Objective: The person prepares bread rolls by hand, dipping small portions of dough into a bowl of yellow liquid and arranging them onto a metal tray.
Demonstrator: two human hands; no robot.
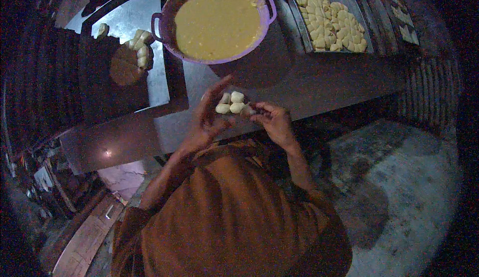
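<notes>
Over the dark counter edge, both hands work pale dough pieces
Left hand cupped open beneath four pieces, right hand pinching one at their edge; beyond, a purple basin of yellow batter, farther, a tray already heaped with pieces

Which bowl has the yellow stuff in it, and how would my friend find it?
Start at the long shiny metal table and look at its far side. Left of the tray of pale dough pieces sits the purple basin. It is the only round thing there, with two loop handles and smooth yellow batter inside.
</notes>
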